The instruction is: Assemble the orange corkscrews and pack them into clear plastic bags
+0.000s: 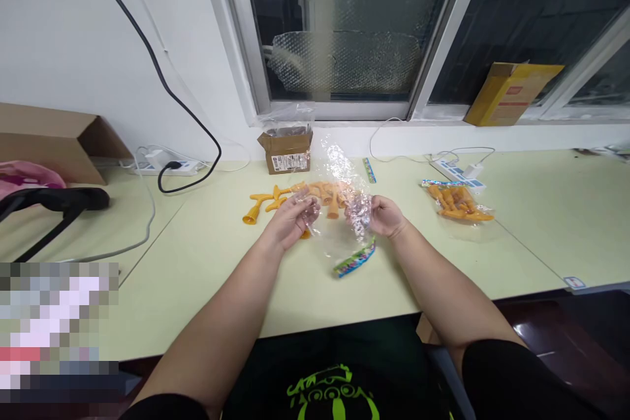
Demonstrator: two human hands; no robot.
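Observation:
A clear plastic bag (339, 170) is stretched between my two hands above the pale green table, its colourful header strip (355, 260) hanging lowest. My left hand (291, 218) pinches the bag's left side. On the right side, crumpled film is gripped by my right hand (387, 215). Behind the bag and my left hand lie several orange plastic pieces (252, 212), some seen through the film. A filled bag of orange pieces (455, 200) rests to the right of my right hand. A loose colourful strip (369, 170) lies behind the bag.
A small cardboard box (288, 152) stands by the wall. Power strips (457, 172) with cables lie along the back edge. At the left are a large cardboard box (49, 138), a black frame (63, 203) and a black cable. A yellow carton (512, 95) leans on the window.

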